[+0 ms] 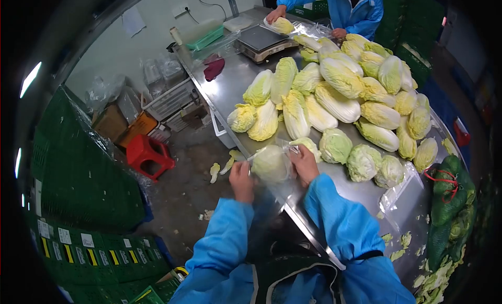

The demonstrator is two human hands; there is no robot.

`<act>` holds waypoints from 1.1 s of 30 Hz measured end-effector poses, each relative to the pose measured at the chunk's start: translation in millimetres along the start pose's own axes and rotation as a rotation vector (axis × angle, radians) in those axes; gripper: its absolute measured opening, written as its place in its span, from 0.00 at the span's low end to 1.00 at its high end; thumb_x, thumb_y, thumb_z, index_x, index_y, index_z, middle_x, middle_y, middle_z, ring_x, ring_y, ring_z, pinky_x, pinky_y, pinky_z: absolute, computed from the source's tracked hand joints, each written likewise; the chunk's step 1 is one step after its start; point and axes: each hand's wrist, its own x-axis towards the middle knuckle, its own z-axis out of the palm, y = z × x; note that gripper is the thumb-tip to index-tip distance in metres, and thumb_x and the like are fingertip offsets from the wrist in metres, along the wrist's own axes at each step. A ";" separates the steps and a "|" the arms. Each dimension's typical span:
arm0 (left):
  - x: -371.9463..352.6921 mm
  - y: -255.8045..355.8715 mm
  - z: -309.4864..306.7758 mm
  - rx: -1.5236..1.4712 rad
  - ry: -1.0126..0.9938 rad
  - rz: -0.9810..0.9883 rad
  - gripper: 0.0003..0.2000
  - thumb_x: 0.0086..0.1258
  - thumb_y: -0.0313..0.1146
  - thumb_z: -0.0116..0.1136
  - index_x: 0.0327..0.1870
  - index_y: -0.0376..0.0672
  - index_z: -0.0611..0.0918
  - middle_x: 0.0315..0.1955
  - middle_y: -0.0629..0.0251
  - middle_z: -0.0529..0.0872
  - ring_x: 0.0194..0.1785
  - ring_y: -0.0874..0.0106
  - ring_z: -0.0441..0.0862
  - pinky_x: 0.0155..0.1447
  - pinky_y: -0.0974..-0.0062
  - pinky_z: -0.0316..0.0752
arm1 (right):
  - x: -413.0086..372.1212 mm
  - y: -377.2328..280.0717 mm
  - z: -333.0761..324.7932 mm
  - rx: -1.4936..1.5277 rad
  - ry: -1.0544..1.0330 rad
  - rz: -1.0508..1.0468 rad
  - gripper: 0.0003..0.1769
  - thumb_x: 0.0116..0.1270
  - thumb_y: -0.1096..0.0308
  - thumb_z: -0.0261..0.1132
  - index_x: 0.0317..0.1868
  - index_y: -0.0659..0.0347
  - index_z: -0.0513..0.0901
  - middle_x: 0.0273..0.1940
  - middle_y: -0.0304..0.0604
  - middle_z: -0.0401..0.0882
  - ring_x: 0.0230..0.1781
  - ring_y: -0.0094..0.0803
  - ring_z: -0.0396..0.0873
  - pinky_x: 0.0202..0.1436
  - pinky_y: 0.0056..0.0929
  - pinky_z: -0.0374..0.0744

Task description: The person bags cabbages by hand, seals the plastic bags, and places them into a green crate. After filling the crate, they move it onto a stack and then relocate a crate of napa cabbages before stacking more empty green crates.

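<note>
A round pale-green cabbage [269, 164] sits inside a clear plastic bag [285, 171], at the near edge of the metal table. My left hand [242, 181] is closed on the left side of the bag. On the other side, my right hand [305, 166] pinches the bag's upper right part. Just past my right hand, several round cabbages [335, 145] lie in a row. Behind them is a large heap of napa cabbages [337, 101].
A scale [264, 42] stands at the table's far end, where a co-worker's hand [276, 14] touches a napa cabbage [282, 25]. A green mesh sack [444, 210] lies at right. On the floor at left are a red stool [149, 156] and stacked green crates [89, 168].
</note>
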 end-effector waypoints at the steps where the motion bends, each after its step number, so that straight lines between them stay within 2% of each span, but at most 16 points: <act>1: 18.6 -4.6 -3.4 0.003 0.006 -0.008 0.05 0.66 0.32 0.53 0.35 0.41 0.75 0.23 0.71 0.75 0.27 0.81 0.71 0.34 0.80 0.68 | 11.5 -0.6 9.6 -0.217 0.012 -0.001 0.13 0.59 0.68 0.62 0.43 0.64 0.74 0.27 0.42 0.76 0.25 0.33 0.77 0.26 0.31 0.73; 3: 63.1 -35.1 -12.7 0.263 -0.015 0.309 0.06 0.65 0.31 0.53 0.39 0.40 0.78 0.28 0.70 0.79 0.32 0.80 0.74 0.38 0.80 0.69 | 32.0 13.9 15.5 -0.526 0.097 -0.152 0.13 0.58 0.69 0.62 0.42 0.65 0.74 0.28 0.46 0.76 0.27 0.38 0.76 0.28 0.33 0.73; 6: 83.5 -78.8 -26.1 0.384 -0.109 0.294 0.11 0.65 0.31 0.53 0.45 0.38 0.79 0.35 0.68 0.81 0.40 0.79 0.75 0.44 0.80 0.69 | 43.3 48.1 11.6 -0.978 0.256 -0.461 0.14 0.55 0.70 0.64 0.41 0.66 0.75 0.34 0.54 0.75 0.34 0.50 0.74 0.36 0.38 0.73; 7: 70.9 -66.0 -19.3 0.294 -0.111 0.018 0.13 0.66 0.30 0.52 0.49 0.36 0.78 0.40 0.66 0.81 0.44 0.76 0.75 0.49 0.79 0.69 | 36.4 53.3 14.2 -0.869 0.293 -0.544 0.14 0.56 0.70 0.63 0.41 0.66 0.75 0.37 0.55 0.75 0.36 0.50 0.74 0.39 0.37 0.73; 8: 64.0 -58.5 -14.5 0.295 -0.123 0.001 0.13 0.66 0.30 0.52 0.49 0.36 0.78 0.40 0.66 0.81 0.44 0.76 0.75 0.49 0.79 0.69 | 25.5 59.5 16.3 -0.760 0.333 -0.619 0.13 0.57 0.69 0.63 0.41 0.66 0.76 0.39 0.56 0.75 0.38 0.49 0.74 0.41 0.36 0.73; 10: 57.9 -52.9 -6.8 0.103 -0.170 -0.114 0.11 0.67 0.28 0.50 0.47 0.33 0.79 0.40 0.65 0.81 0.43 0.77 0.74 0.49 0.80 0.68 | -10.8 50.7 27.1 -0.541 0.359 -0.431 0.13 0.58 0.71 0.61 0.43 0.66 0.76 0.41 0.54 0.76 0.40 0.43 0.76 0.44 0.33 0.73; 12: 54.0 -57.9 -16.6 0.222 -0.245 0.030 0.10 0.68 0.28 0.47 0.44 0.34 0.80 0.40 0.65 0.81 0.44 0.77 0.74 0.49 0.80 0.68 | -28.0 48.7 19.1 0.075 0.513 0.006 0.11 0.60 0.74 0.58 0.44 0.66 0.75 0.43 0.52 0.77 0.42 0.37 0.77 0.47 0.29 0.74; 14: 39.1 -47.9 -23.0 0.185 -0.475 0.115 0.10 0.69 0.28 0.46 0.42 0.34 0.80 0.41 0.65 0.81 0.45 0.77 0.74 0.50 0.80 0.67 | -38.2 86.4 -17.7 0.705 0.490 -0.020 0.11 0.61 0.77 0.56 0.45 0.65 0.74 0.41 0.48 0.78 0.39 0.33 0.78 0.47 0.29 0.76; 15: 40.1 -47.2 -20.8 0.351 -0.537 0.335 0.10 0.70 0.29 0.45 0.40 0.34 0.80 0.39 0.65 0.81 0.43 0.78 0.74 0.49 0.82 0.67 | -45.6 85.5 -23.0 0.779 0.520 0.052 0.09 0.63 0.76 0.55 0.43 0.65 0.74 0.38 0.46 0.78 0.35 0.33 0.78 0.46 0.31 0.78; 18: 43.4 -58.9 10.6 0.299 -0.564 0.347 0.10 0.70 0.30 0.46 0.38 0.35 0.79 0.34 0.67 0.80 0.39 0.79 0.74 0.46 0.83 0.67 | -57.3 94.3 -38.8 0.729 0.465 0.024 0.06 0.64 0.74 0.56 0.41 0.64 0.74 0.35 0.44 0.79 0.32 0.32 0.78 0.44 0.30 0.77; 19: 35.2 -44.2 19.6 0.111 -0.622 -0.021 0.09 0.70 0.30 0.46 0.38 0.36 0.79 0.33 0.68 0.80 0.37 0.81 0.73 0.44 0.85 0.67 | -58.7 93.6 -42.2 0.735 0.479 0.007 0.06 0.64 0.74 0.56 0.41 0.64 0.74 0.35 0.44 0.79 0.32 0.32 0.78 0.44 0.30 0.77; 22: 48.1 -43.3 17.8 0.143 -0.687 -0.102 0.09 0.71 0.30 0.45 0.38 0.37 0.78 0.35 0.69 0.81 0.38 0.82 0.75 0.44 0.85 0.69 | -62.1 91.7 -31.0 0.398 0.562 -0.101 0.05 0.64 0.74 0.58 0.40 0.63 0.74 0.30 0.38 0.77 0.29 0.23 0.74 0.37 0.21 0.72; 24: 45.6 -53.2 17.1 0.242 -0.767 -0.055 0.09 0.71 0.31 0.45 0.39 0.38 0.78 0.36 0.69 0.81 0.37 0.82 0.75 0.43 0.84 0.71 | -66.8 86.2 -19.5 0.408 0.637 -0.104 0.05 0.64 0.74 0.59 0.40 0.63 0.73 0.31 0.36 0.76 0.30 0.19 0.71 0.36 0.20 0.71; 26: 44.4 -83.3 19.1 0.079 -0.628 -0.119 0.09 0.72 0.32 0.45 0.41 0.38 0.77 0.34 0.70 0.81 0.36 0.82 0.76 0.43 0.83 0.71 | -74.4 85.5 -13.5 0.513 0.666 -0.169 0.04 0.64 0.75 0.58 0.39 0.64 0.73 0.32 0.36 0.76 0.32 0.19 0.71 0.37 0.20 0.72; 27: 33.3 -53.8 26.3 0.078 -0.623 -0.340 0.08 0.72 0.33 0.45 0.39 0.39 0.76 0.34 0.68 0.81 0.37 0.80 0.76 0.43 0.81 0.72 | -77.3 95.4 -18.0 0.432 0.670 -0.157 0.05 0.63 0.74 0.59 0.38 0.64 0.73 0.32 0.38 0.75 0.34 0.21 0.72 0.38 0.22 0.73; 33: 0.8 -40.4 28.2 0.054 -0.955 -0.250 0.08 0.73 0.31 0.41 0.36 0.38 0.72 0.40 0.56 0.81 0.44 0.71 0.78 0.51 0.73 0.72 | -112.1 81.6 -19.0 0.701 0.745 0.035 0.04 0.63 0.75 0.57 0.37 0.63 0.72 0.34 0.41 0.76 0.35 0.28 0.75 0.39 0.29 0.77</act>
